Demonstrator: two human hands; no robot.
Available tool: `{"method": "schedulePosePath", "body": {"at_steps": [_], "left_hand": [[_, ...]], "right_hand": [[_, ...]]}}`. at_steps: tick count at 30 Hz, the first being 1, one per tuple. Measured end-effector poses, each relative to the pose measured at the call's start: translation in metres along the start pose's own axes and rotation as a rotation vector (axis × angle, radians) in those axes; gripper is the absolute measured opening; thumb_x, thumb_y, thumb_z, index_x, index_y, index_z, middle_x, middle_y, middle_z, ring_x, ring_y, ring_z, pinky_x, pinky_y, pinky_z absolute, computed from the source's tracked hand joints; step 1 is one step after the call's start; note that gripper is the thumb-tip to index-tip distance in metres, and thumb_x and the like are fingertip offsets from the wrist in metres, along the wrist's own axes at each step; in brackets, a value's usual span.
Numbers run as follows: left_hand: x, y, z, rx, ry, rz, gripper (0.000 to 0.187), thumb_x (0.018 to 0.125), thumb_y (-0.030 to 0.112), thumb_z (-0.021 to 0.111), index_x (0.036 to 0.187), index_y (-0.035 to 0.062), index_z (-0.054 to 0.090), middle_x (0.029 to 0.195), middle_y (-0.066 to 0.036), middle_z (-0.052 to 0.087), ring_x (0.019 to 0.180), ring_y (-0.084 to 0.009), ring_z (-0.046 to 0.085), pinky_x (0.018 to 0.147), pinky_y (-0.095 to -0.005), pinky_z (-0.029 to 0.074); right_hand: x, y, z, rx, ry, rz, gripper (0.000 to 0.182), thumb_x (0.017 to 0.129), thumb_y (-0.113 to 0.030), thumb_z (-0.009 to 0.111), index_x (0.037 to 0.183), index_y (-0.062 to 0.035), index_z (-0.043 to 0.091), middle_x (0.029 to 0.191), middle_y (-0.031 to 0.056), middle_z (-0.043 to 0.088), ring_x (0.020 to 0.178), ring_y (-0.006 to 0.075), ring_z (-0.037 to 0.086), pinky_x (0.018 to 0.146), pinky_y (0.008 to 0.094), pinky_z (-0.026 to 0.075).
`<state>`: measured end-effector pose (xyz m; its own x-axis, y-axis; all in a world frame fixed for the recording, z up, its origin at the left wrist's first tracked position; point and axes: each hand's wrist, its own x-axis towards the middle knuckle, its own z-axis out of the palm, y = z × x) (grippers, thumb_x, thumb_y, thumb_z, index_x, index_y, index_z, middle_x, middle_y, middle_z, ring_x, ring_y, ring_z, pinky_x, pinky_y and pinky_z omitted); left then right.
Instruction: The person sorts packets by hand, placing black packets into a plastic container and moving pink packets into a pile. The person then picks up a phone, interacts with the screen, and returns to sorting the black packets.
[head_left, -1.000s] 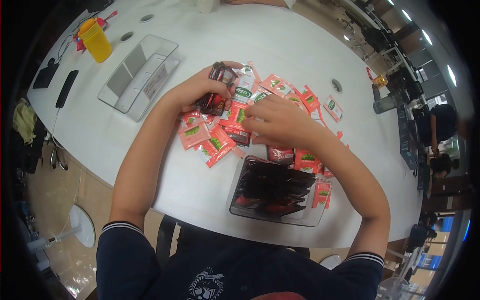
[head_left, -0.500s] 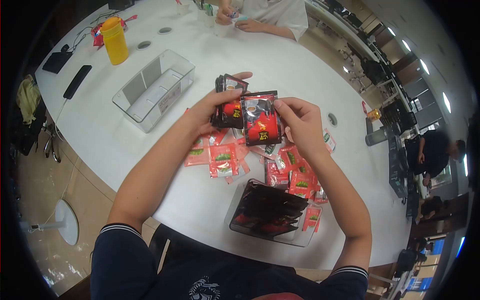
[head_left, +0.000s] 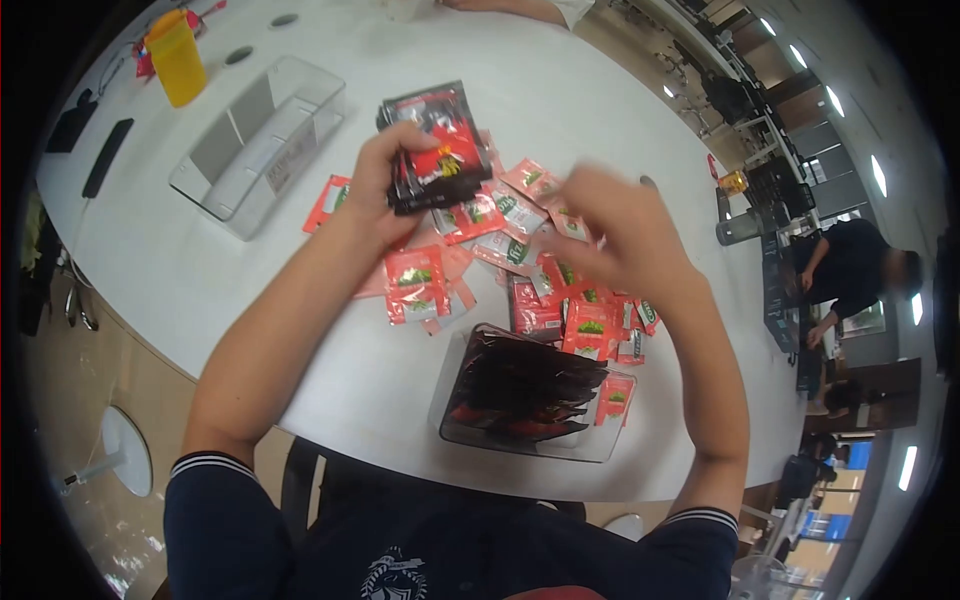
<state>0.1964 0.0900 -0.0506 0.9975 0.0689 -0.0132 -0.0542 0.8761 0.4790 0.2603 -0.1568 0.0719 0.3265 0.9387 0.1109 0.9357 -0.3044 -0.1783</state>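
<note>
My left hand [head_left: 385, 165] is closed on a stack of black-and-red sachets [head_left: 440, 140], its thumb lying across the top one. Beyond the pile's right side, my right hand [head_left: 625, 230] is blurred by motion; its thumb and fingers look apart, with nothing seen between them. Beneath and between both hands spreads a loose pile of pink-red sachets [head_left: 415, 285] with green print, some with white parts. Nearest my body, a clear plastic box [head_left: 610, 440] holds a row of dark sachets [head_left: 525, 385] standing on edge.
A second clear box [head_left: 240, 215] with a divider stands to the left. Farther off are a yellow cup [head_left: 177, 65] and a black flat device [head_left: 108, 158] with a cable. Another person's arm [head_left: 520, 8] rests at the far table edge. Someone in dark clothes [head_left: 850, 260] is at the right.
My right hand has come off the black-and-red sachet and moved right and slightly nearer. That sachet now lies with the stack in my left hand. The whole view has shifted a little.
</note>
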Motion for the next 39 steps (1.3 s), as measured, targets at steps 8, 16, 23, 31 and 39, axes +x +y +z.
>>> {"method": "schedulePosePath", "body": {"at_steps": [8,16,23,31,39], "left_hand": [[0.009,-0.006,-0.009,-0.028,0.047,-0.006,0.050,0.080,0.012,0.063,0.127,-0.0059,0.056,0.114,-0.019,0.066,0.106,-0.0315,0.066,0.101,-0.0442,0.056],[0.003,-0.006,-0.007,0.060,0.001,-0.026,0.042,0.084,0.011,0.064,0.122,-0.0063,0.062,0.105,-0.020,0.071,0.089,-0.0307,0.075,0.082,-0.0443,0.065],[0.003,-0.015,-0.009,0.091,-0.052,-0.166,0.057,0.092,0.018,0.079,0.143,0.0095,0.054,0.113,-0.015,0.068,0.095,-0.0260,0.075,0.081,-0.0447,0.067],[-0.002,-0.027,0.005,0.189,-0.275,0.134,0.076,0.090,0.022,0.085,0.151,0.0102,0.044,0.133,-0.016,0.063,0.118,-0.0273,0.069,0.099,-0.0453,0.063],[0.002,-0.031,-0.033,0.063,-0.502,-0.247,0.108,0.085,0.073,0.073,0.164,0.0109,0.032,0.148,-0.023,0.058,0.132,-0.0516,0.058,0.110,-0.0710,0.047]], "right_hand": [[-0.066,0.025,0.057,-0.207,-0.240,-0.400,0.057,0.074,-0.021,0.085,0.127,-0.0092,0.072,0.135,0.0063,0.066,0.135,0.0274,0.056,0.121,0.0492,0.041],[-0.055,0.021,0.049,0.245,0.166,-0.015,0.028,0.082,-0.011,0.074,0.109,-0.0018,0.078,0.113,0.0059,0.072,0.111,0.0284,0.064,0.101,0.0411,0.049],[-0.040,0.027,0.024,1.098,0.218,0.609,0.027,0.102,-0.016,0.068,0.116,0.0069,0.072,0.106,0.0097,0.075,0.092,0.0128,0.070,0.083,0.0293,0.057],[-0.006,-0.008,0.022,1.583,0.156,0.781,0.025,0.102,-0.010,0.061,0.119,0.0085,0.066,0.104,0.0142,0.075,0.076,0.0136,0.071,0.071,0.0276,0.061],[0.035,0.041,-0.004,0.796,-0.049,0.254,0.030,0.092,-0.023,0.070,0.112,-0.0018,0.078,0.081,0.0076,0.073,0.070,0.0148,0.066,0.063,0.0366,0.055]]}}
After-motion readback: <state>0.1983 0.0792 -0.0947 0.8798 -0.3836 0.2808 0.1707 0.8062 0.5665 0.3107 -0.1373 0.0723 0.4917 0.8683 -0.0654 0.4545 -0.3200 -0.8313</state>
